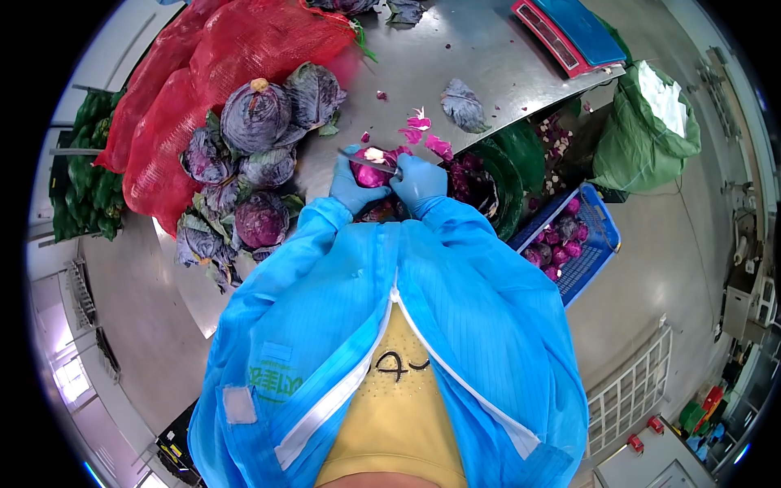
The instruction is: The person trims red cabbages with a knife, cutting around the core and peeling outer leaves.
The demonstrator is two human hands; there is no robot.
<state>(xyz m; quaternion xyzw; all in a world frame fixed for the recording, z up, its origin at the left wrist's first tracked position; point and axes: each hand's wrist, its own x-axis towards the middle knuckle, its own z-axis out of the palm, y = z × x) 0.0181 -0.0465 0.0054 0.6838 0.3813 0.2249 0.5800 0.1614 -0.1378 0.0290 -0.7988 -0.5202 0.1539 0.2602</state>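
My left hand (350,185), in a blue glove, is closed around a purple cabbage (372,174) at the table's near edge. A pale cut stem shows on the cabbage's top. My gloved right hand (419,178) grips a knife (368,161), its blade lying across the cabbage near the stem. Torn purple leaf pieces (418,124) lie on the steel just beyond my hands. To the left sits a heap of red cabbages (255,116) with dark outer leaves on.
Red mesh sacks (236,49) fill the table's left. A red-and-blue scale (569,37) stands far right on the steel table (407,61). Right of me are a dark green bin (514,163), a blue crate (592,244) of trimmed cabbages and a green sack (643,142).
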